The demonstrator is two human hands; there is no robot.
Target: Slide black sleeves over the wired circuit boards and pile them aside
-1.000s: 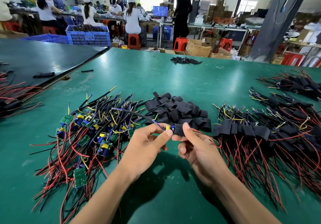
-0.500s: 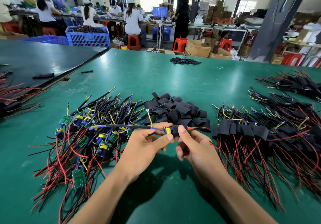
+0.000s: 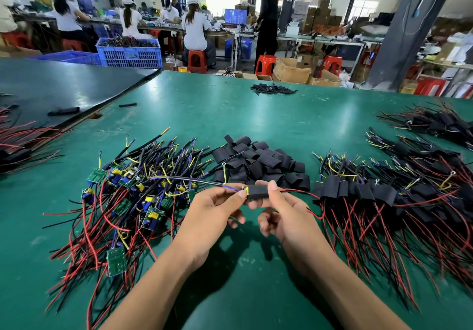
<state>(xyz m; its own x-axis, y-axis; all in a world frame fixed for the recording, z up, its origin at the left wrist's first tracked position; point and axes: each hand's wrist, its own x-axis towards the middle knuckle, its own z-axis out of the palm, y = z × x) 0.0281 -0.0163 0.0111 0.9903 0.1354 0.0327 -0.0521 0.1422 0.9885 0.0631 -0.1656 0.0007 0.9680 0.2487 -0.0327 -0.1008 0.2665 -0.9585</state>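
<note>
Over the green surface (image 3: 256, 114), the sleeve (image 3: 257, 192) now covers nearly the whole board (image 3: 246, 190); a moment ago it was only partly on. Bare boards (image 3: 133, 196) piled left, loose sleeves (image 3: 258, 160) centre, finished ones (image 3: 384, 196) right. Workers (image 3: 194, 30) seated behind. My left hand (image 3: 215, 209) pinches the board's wired end, right hand (image 3: 284, 214) pinches the sleeve.

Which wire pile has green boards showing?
The left pile, beside the left hand: its green boards are bare, while the right pile wears black sleeves.
</note>
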